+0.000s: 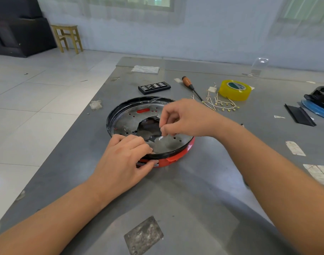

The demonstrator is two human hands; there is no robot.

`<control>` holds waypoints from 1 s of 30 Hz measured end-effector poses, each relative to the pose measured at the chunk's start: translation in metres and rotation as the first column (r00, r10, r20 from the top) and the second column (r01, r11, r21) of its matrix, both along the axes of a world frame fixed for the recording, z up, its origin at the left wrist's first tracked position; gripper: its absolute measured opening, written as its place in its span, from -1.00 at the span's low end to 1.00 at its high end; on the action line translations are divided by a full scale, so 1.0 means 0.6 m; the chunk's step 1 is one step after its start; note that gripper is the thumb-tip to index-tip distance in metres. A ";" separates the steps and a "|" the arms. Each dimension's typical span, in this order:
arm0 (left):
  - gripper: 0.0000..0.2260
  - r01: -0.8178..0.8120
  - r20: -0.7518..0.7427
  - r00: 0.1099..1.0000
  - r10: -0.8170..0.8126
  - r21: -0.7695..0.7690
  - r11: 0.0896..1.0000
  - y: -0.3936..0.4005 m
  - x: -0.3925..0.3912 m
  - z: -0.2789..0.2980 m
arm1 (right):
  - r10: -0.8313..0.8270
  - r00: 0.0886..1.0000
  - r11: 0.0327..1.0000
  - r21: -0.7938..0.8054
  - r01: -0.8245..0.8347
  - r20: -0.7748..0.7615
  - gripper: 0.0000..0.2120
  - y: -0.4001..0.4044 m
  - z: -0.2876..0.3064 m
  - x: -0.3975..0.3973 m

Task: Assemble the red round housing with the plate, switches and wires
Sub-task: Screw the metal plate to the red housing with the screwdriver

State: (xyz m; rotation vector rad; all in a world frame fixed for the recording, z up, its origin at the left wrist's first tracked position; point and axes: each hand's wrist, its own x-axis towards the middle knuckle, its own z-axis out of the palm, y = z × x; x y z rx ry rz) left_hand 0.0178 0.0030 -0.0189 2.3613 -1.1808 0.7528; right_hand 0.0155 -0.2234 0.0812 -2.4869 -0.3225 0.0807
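1. Head view: the red round housing [177, 155] lies flat on the grey bench [194, 190], towards the bench's left edge, with a black rim on top and a silver plate [128, 120] full of small holes seated inside it.
2. The left hand [124, 161] sits at the near rim of the housing, fingers curled over the black edge and thumb pressed against the red side, gripping it.
3. The right hand [183, 118] hovers over the middle of the plate, thumb and forefinger pinched together on something small and pale; what it is cannot be made out.
4. A ragged dark opening shows in the plate's centre, just under that pinch.
5. Further back on the bench: a black bit set [154, 87], a screwdriver [191, 88] with an orange-brown handle, a roll of yellow tape [235, 90], and a scatter of short wires [222, 104] with brass ends just in front of the tape.
6. At the bench's right edge lie a black and blue part [318, 103] and a black strip [299, 115].
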 end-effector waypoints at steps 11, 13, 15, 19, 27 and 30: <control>-0.77 0.005 0.007 1.000 -0.005 -0.019 1.000 0.006 0.005 -0.010 | 0.116 0.973 0.992 -0.026 -0.124 -0.197 -0.94 0.018 -0.034 0.031; -0.77 0.000 0.009 1.000 0.000 -0.029 1.000 0.006 0.004 -0.011 | 0.118 0.971 0.993 0.029 -0.114 -0.210 -0.95 0.015 -0.034 0.031; -0.77 0.001 0.001 1.000 -0.001 -0.030 1.000 0.005 0.003 -0.012 | 0.137 0.962 0.990 0.053 -0.128 -0.237 -0.96 0.012 -0.032 0.031; -0.78 0.003 -0.005 1.000 -0.003 -0.031 1.000 0.005 0.003 -0.011 | 0.183 0.937 0.983 0.079 -0.167 -0.297 -0.95 0.007 -0.027 0.032; -0.77 0.021 -0.045 0.999 -0.023 -0.046 0.999 0.009 0.004 -0.009 | 0.195 0.915 0.980 0.107 -0.168 -0.352 -0.96 0.005 -0.024 0.039; -0.78 0.019 -0.043 0.999 -0.021 -0.064 0.998 0.009 0.005 -0.009 | 0.200 0.918 0.980 0.058 -0.192 -0.343 -0.96 0.003 -0.022 0.039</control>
